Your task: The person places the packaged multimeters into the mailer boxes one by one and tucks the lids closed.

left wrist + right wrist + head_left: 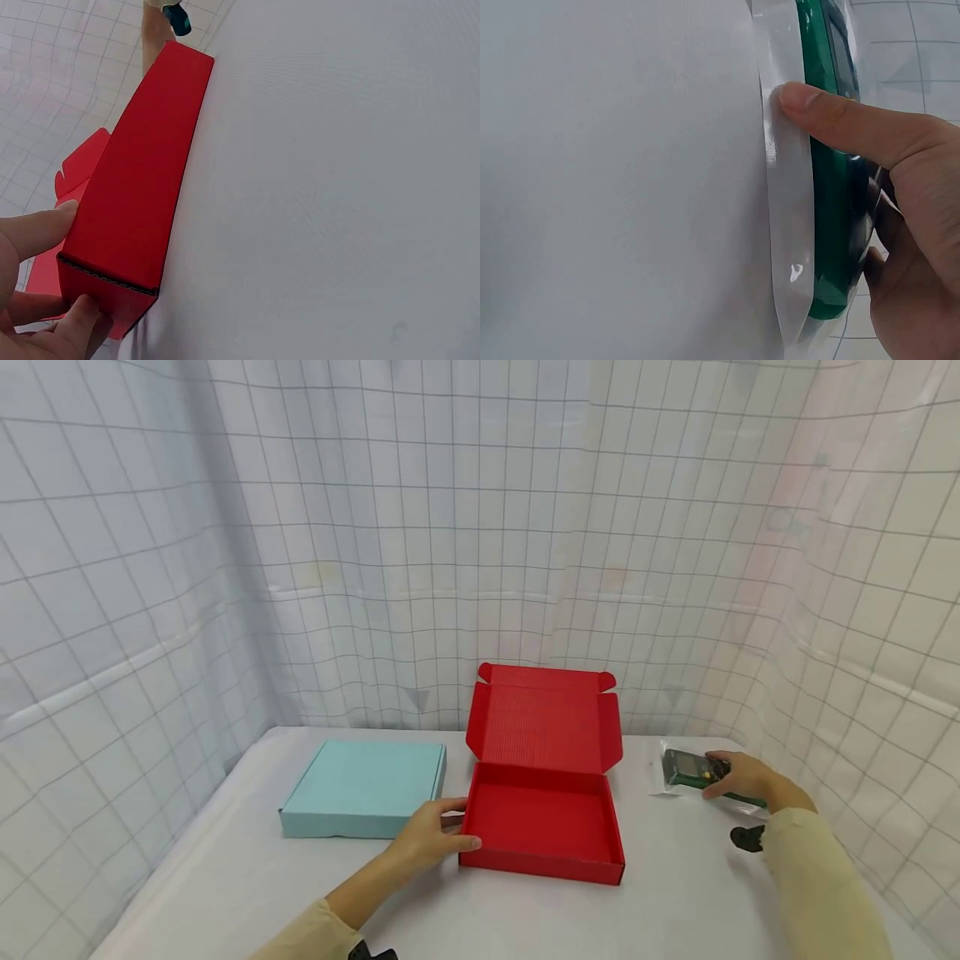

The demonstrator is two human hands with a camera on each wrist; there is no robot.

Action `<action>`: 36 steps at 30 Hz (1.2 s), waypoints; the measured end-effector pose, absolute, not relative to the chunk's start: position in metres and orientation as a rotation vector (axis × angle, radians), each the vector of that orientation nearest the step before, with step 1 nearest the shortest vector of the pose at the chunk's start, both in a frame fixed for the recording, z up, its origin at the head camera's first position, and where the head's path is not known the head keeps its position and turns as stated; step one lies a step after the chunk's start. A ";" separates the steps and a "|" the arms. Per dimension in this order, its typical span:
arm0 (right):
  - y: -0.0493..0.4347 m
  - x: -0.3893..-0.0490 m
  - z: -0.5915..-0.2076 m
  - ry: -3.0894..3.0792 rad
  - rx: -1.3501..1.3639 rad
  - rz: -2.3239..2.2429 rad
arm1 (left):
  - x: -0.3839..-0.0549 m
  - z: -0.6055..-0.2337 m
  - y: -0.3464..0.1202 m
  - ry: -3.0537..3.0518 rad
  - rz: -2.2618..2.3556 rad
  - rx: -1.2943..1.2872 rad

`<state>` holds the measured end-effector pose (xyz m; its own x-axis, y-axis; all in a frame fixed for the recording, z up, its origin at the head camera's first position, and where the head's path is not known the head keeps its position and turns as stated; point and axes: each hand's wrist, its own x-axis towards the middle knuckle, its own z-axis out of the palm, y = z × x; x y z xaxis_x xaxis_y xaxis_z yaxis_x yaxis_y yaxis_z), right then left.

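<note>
An open red cardboard box [543, 814] sits mid-table, its lid [543, 718] tilted up at the back. My left hand [435, 835] pinches the near left corner of this box, thumb over the rim and fingers against the outer side; the left wrist view shows the thumb [46, 229] near the top edge. At the right lies a green and black handheld meter [686, 766] with a small screen, inside a clear plastic bag [787, 225]. Over it my right hand [742, 775] grips the bagged meter, thumb on the near side and fingers across it.
A closed light-blue cardboard box [367, 781] lies on the left of the white-covered table [217, 877], close to my left hand. White grid-patterned curtains [525, 527] enclose the table at the back and both sides.
</note>
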<state>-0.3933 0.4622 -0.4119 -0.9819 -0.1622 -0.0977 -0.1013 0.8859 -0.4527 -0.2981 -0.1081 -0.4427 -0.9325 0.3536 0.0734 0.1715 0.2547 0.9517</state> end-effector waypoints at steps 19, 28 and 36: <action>0.462 -0.399 -0.420 2.954 -0.187 -0.640 | -0.294 -0.440 -0.108 2.385 1.734 0.476; 0.461 -0.397 -0.416 3.039 -0.231 -0.592 | -0.300 -0.440 -0.107 2.390 1.725 0.489; 0.460 -0.392 -0.411 3.099 -0.274 -0.580 | -0.301 -0.440 -0.107 2.406 1.703 0.512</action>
<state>-0.3922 0.4603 -0.4113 -0.9847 -0.1653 0.0545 -0.1738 0.9179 -0.3567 -0.3007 -0.1072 -0.4397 -0.9307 0.3582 0.0738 0.1887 0.2974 0.9359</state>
